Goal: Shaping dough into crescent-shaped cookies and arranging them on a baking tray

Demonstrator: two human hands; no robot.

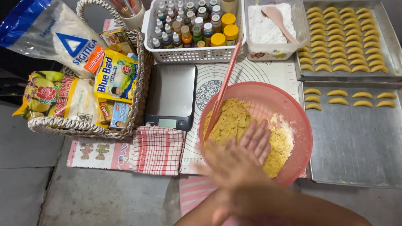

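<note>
The two hands lie nearest, one over the other above the bowl's near rim. The left hand is blurred on top, so I cannot tell how its fingers stand. The right hand lies flat beneath it, fingers pressed together and pointing away, touching the dough. The crumbly yellow dough fills the middle of the pink bowl. A pink spatula leans in the bowl, long axis running up and right over the far rim. A scale stands just left.
</note>
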